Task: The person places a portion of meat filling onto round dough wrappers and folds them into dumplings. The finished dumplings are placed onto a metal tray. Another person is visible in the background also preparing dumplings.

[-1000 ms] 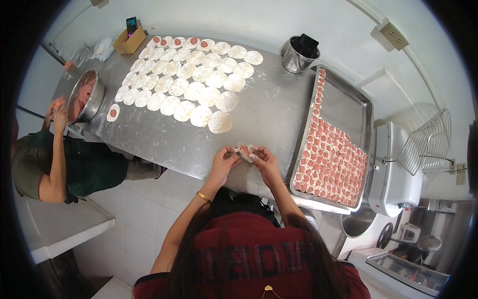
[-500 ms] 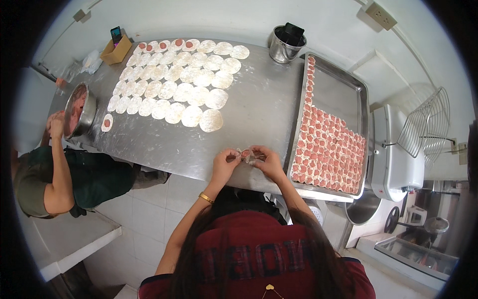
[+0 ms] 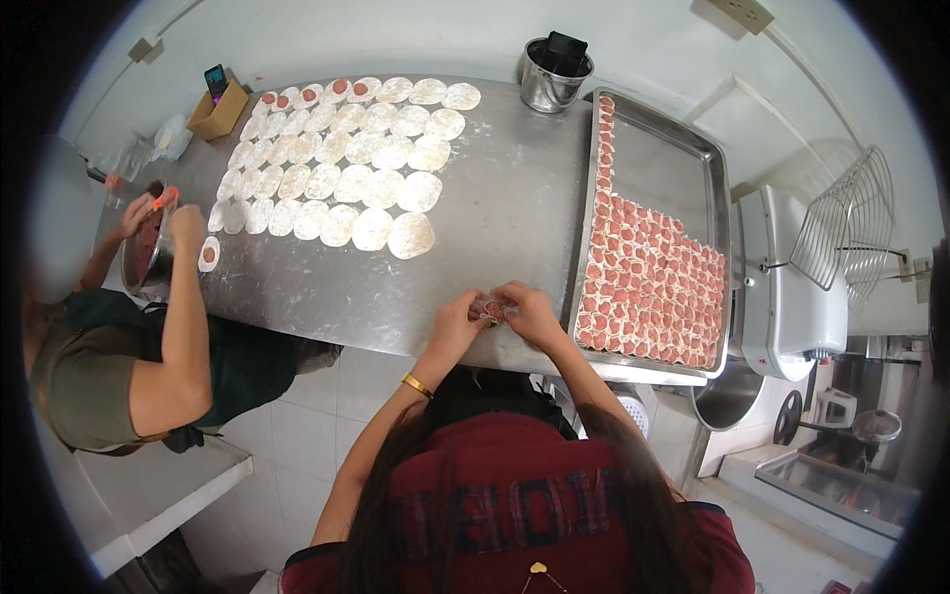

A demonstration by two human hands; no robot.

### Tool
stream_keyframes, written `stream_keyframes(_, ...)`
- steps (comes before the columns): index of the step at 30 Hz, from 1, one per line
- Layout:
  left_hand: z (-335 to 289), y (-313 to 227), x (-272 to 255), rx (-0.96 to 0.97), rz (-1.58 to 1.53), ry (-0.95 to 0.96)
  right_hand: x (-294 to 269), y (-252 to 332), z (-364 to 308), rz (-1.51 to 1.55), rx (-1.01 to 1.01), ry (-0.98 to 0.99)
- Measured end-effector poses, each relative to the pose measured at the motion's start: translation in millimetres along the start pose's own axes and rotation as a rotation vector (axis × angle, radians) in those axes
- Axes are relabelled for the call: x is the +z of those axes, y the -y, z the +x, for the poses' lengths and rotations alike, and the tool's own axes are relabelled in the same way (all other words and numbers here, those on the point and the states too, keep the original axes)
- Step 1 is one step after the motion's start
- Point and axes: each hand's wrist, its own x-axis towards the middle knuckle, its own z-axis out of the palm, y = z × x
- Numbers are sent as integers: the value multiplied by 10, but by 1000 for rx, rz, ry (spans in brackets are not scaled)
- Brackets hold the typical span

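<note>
Between my two hands, just above the near edge of the steel table, is a small dumpling (image 3: 493, 311) with pink meat showing at its top. My left hand (image 3: 457, 322) pinches its left side, and my right hand (image 3: 527, 313) grips it from the right with bent fingers. Beyond my hands, rows of round floured dough wrappers (image 3: 371, 230) lie on the table, a few at the far left topped with meat. Close by on the right, a metal tray (image 3: 645, 148) holds tightly packed open-topped dumplings (image 3: 648, 287).
At the left a co-worker (image 3: 148, 366) works over a steel bowl (image 3: 148, 267) of pink filling, holding an orange-handled tool (image 3: 166, 198). A metal bucket (image 3: 551, 91) with a black object stands at the back. Right of the tray are a white machine (image 3: 782, 287) and a wire rack (image 3: 841, 228).
My fingers have shifted around the dumpling, still held between both hands. The co-worker has leaned in and now has an orange-handled tool over the bowl. My view has shifted slightly.
</note>
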Motion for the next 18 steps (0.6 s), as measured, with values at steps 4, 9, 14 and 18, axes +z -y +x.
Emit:
stream_keyframes(4, 8, 30, -25, 60, 5, 42, -37, 29, -100, -169, -48, -43)
stream_keyframes(9, 25, -25, -15, 40, 82, 60, 32, 53, -73, -138, 29, -7)
stream_keyframes(14, 74, -63, -11, 38, 285, 72, -20, 53, -8, 43, 17, 67)
stream_keyframes(18, 35, -12, -17, 80, 85, 43, -24, 47, -99, -170, -57, -129)
